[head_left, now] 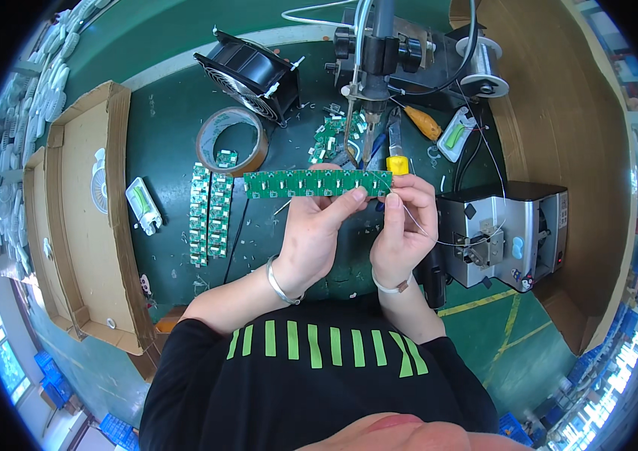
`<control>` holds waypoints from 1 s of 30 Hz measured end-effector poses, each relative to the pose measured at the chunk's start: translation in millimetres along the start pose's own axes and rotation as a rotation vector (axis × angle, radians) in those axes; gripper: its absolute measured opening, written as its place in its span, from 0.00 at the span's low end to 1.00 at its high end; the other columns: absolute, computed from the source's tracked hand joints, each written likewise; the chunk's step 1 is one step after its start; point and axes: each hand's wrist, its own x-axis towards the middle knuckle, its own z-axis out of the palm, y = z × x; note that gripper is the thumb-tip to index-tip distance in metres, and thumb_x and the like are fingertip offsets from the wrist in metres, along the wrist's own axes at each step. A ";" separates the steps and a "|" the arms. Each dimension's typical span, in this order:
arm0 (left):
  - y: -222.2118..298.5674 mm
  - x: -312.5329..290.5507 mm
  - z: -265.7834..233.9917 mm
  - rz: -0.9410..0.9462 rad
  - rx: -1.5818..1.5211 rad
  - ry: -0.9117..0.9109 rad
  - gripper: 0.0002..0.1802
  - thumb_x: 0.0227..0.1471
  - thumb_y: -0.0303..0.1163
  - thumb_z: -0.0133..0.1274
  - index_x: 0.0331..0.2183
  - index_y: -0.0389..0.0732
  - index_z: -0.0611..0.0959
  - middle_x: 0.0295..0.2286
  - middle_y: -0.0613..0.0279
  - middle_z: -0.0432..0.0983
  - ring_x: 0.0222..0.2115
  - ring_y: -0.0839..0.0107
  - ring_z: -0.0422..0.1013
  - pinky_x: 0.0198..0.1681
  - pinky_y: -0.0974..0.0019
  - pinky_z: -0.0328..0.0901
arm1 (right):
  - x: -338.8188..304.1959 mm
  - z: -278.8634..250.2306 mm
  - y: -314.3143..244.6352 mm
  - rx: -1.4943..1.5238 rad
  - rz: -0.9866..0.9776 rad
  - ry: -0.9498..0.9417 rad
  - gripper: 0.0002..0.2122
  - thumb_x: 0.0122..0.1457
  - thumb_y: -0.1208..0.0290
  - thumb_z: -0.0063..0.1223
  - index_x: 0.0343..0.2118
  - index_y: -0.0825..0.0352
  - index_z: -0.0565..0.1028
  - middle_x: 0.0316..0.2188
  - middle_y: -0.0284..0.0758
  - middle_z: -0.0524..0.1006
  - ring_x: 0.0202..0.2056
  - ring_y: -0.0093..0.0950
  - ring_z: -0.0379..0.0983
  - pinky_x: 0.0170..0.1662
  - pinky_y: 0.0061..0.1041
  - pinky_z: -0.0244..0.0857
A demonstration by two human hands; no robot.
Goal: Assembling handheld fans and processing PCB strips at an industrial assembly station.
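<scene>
A long green circuit board strip [319,184] with a row of small white parts is held level under the soldering iron tip [368,143]. My left hand [313,233] is closed on it from below, thumb on its front edge and fingers hidden behind. My right hand [404,229] is closed at its right end, thumb and fingers pinched together. Thin solder wire [450,243] runs past these right fingers to the board's end; whether they also grip the wire is hard to make out.
Left lie more board strips [198,218], a tape roll [259,154] and a cardboard tray [101,293]. Behind are a black fan [255,71], loose small boards [326,139] and a solder spool [483,68]. A metal-and-black machine [503,233] and orange-handled tool [422,122] are right.
</scene>
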 end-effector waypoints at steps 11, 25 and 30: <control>0.6 1.1 -1.6 0.023 0.012 -0.050 0.16 0.52 0.21 0.57 0.42 0.37 0.70 0.32 0.62 0.77 0.35 0.75 0.73 0.43 0.69 0.68 | 0.5 -0.5 0.8 0.021 -0.019 -0.002 0.04 0.58 0.83 0.51 0.36 0.72 0.72 0.43 0.39 0.69 0.41 0.23 0.69 0.45 0.21 0.65; -1.6 1.2 -3.3 -0.008 -0.001 -0.023 0.18 0.53 0.23 0.57 0.44 0.38 0.69 0.35 0.61 0.76 0.36 0.73 0.74 0.43 0.68 0.68 | -0.1 0.1 1.3 0.028 0.007 0.010 0.05 0.57 0.84 0.51 0.36 0.72 0.72 0.42 0.39 0.70 0.43 0.25 0.68 0.48 0.23 0.64; -1.0 0.8 -2.5 -0.029 -0.025 -0.009 0.17 0.53 0.23 0.56 0.44 0.38 0.70 0.34 0.60 0.77 0.36 0.73 0.74 0.42 0.68 0.68 | -0.4 -0.1 2.3 0.013 0.002 0.005 0.05 0.57 0.85 0.51 0.35 0.72 0.71 0.42 0.39 0.70 0.43 0.25 0.69 0.48 0.24 0.64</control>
